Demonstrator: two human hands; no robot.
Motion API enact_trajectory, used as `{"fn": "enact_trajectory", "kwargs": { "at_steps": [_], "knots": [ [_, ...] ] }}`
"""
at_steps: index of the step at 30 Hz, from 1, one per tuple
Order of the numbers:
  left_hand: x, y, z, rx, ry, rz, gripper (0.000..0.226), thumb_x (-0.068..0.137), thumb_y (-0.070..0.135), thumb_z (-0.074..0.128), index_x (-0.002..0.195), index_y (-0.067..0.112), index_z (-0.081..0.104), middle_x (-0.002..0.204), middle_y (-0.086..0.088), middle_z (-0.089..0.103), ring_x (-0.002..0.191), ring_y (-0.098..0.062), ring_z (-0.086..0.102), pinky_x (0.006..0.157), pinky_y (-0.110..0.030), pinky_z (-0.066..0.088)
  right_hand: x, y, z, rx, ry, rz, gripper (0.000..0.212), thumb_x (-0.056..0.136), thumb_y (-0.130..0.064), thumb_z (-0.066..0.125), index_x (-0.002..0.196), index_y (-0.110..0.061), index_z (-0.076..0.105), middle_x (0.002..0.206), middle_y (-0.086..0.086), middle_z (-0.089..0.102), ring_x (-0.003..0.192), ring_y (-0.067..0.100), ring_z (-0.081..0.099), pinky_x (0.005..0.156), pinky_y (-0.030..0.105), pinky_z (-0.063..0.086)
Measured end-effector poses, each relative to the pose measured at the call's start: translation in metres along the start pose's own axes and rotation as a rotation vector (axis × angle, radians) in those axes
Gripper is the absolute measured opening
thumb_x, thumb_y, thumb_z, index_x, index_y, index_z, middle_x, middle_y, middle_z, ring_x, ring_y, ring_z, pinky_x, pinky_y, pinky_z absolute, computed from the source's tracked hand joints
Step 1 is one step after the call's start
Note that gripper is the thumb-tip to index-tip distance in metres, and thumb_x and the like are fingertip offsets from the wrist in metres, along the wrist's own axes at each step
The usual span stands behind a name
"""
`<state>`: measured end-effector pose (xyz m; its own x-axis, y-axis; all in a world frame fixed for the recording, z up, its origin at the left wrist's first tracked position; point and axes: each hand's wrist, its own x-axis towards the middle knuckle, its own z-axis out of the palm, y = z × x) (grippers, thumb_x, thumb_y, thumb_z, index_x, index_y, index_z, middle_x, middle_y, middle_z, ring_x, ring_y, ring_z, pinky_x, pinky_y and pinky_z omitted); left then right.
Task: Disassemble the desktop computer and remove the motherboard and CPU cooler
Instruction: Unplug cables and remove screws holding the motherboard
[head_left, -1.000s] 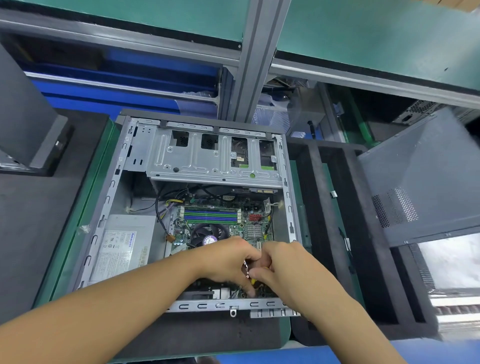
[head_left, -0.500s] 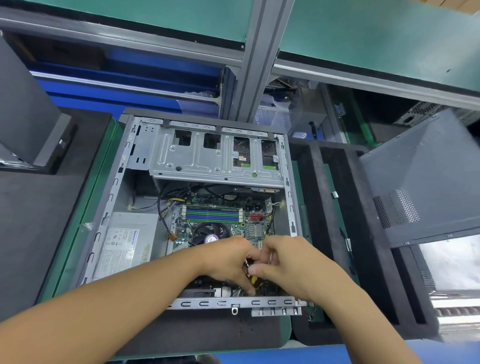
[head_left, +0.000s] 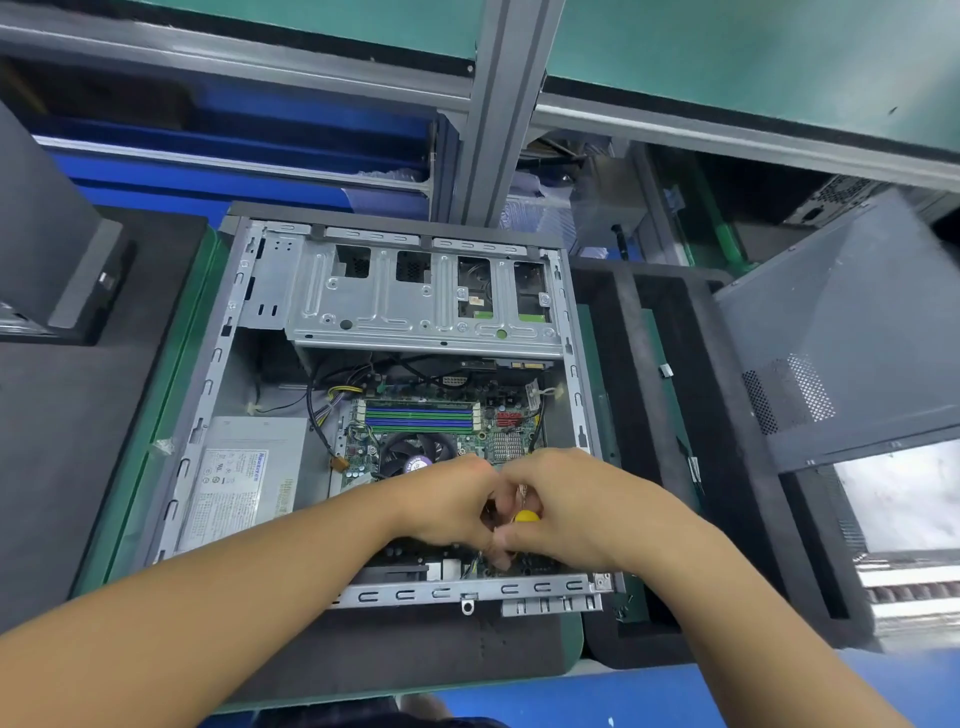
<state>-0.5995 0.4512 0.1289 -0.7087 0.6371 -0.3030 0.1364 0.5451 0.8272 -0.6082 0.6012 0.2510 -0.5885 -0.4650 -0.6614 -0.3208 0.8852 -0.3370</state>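
Fingers of left hand and right hand pinch a yellow screwdriver low over the motherboard, one slip and the tip probably gouges traces

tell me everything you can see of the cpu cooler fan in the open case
The round black CPU cooler fan has dark curved blades in a black plastic ring and a purple sticker on its hub. It lies flat, facing up, on the green motherboard inside the open grey metal case, just nearer than the blue and green memory slots. Its near edge is hidden by the left hand, which meets the right hand over a yellow-handled tool; any contact with the fan cannot be told.
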Motion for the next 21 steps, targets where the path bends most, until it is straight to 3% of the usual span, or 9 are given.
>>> {"fn": "enact_trajectory", "kwargs": {
  "at_steps": [3, 7, 10, 14, 17, 19, 21],
  "knots": [
    [0.001, 0.001, 0.0, -0.012, -0.011, 0.022, 0.028, 0.071, 0.031, 0.088, 0.077, 0.019, 0.063, 0.062, 0.013, 0.056, 0.06, -0.004, 0.051, 0.056, -0.018, 0.037, 0.002, 0.001, 0.0, -0.066, 0.04, 0.126, 0.032, 0.09, -0.054, 0.061, 0.086, -0.025, 0.047, 0.085, -0.005, 0.048, 0.079, 0.019, 0.053, 0.053, 0.027, 0.033],
    [0.003, 0.0, 0.001, -0.011, -0.025, 0.01, 0.031, 0.071, 0.033, 0.088, 0.088, 0.018, 0.067, 0.081, 0.007, 0.068, 0.076, -0.011, 0.062, 0.074, -0.03, 0.051, 0.001, -0.003, 0.005, -0.056, 0.054, 0.118, 0.024, 0.091, -0.04, 0.065, 0.084, -0.025, 0.047, 0.085, -0.001, 0.048, 0.074, 0.022, 0.055, 0.05, 0.026, 0.033],
    [0.003, -0.002, -0.002, -0.069, -0.047, -0.001, 0.032, 0.074, 0.027, 0.087, 0.075, 0.045, 0.061, 0.076, 0.031, 0.064, 0.072, 0.003, 0.061, 0.068, -0.013, 0.048, 0.0, -0.003, 0.001, -0.096, 0.045, 0.083, 0.024, 0.089, -0.021, 0.068, 0.081, -0.029, 0.047, 0.093, -0.002, 0.054, 0.086, 0.025, 0.059, 0.055, 0.028, 0.039],
    [0.004, -0.003, 0.0, -0.049, -0.042, -0.012, 0.037, 0.076, 0.025, 0.085, 0.067, 0.042, 0.054, 0.069, 0.038, 0.057, 0.068, 0.012, 0.056, 0.062, -0.008, 0.042, -0.002, -0.002, -0.002, -0.1, 0.0, 0.068, 0.028, 0.087, -0.005, 0.061, 0.082, -0.032, 0.054, 0.084, -0.012, 0.045, 0.088, 0.021, 0.055, 0.068, 0.031, 0.046],
    [0.005, -0.003, 0.003, -0.062, -0.026, 0.001, 0.033, 0.072, 0.026, 0.087, 0.069, 0.036, 0.057, 0.067, 0.032, 0.06, 0.064, 0.011, 0.056, 0.058, -0.009, 0.041, -0.005, -0.003, 0.0, 0.0, 0.044, 0.09, 0.009, 0.088, -0.025, 0.067, 0.095, -0.028, 0.061, 0.083, -0.014, 0.045, 0.083, 0.014, 0.051, 0.067, 0.029, 0.041],
    [0.006, -0.002, 0.004, -0.058, -0.011, 0.023, 0.027, 0.071, 0.027, 0.088, 0.079, 0.025, 0.062, 0.072, 0.018, 0.064, 0.067, 0.003, 0.057, 0.059, -0.014, 0.041, -0.005, -0.007, 0.002, 0.022, 0.087, 0.171, 0.022, 0.089, -0.042, 0.065, 0.097, -0.024, 0.056, 0.084, -0.009, 0.048, 0.081, 0.017, 0.051, 0.062, 0.03, 0.038],
    [0.006, -0.001, 0.004, -0.071, -0.008, 0.035, 0.032, 0.071, 0.027, 0.088, 0.088, 0.014, 0.064, 0.078, 0.007, 0.066, 0.07, -0.003, 0.058, 0.066, -0.023, 0.047, -0.003, -0.011, 0.005, -0.02, 0.11, 0.263, 0.027, 0.092, -0.044, 0.062, 0.094, -0.021, 0.048, 0.083, -0.003, 0.046, 0.073, 0.021, 0.05, 0.053, 0.029, 0.034]
  ]
}}
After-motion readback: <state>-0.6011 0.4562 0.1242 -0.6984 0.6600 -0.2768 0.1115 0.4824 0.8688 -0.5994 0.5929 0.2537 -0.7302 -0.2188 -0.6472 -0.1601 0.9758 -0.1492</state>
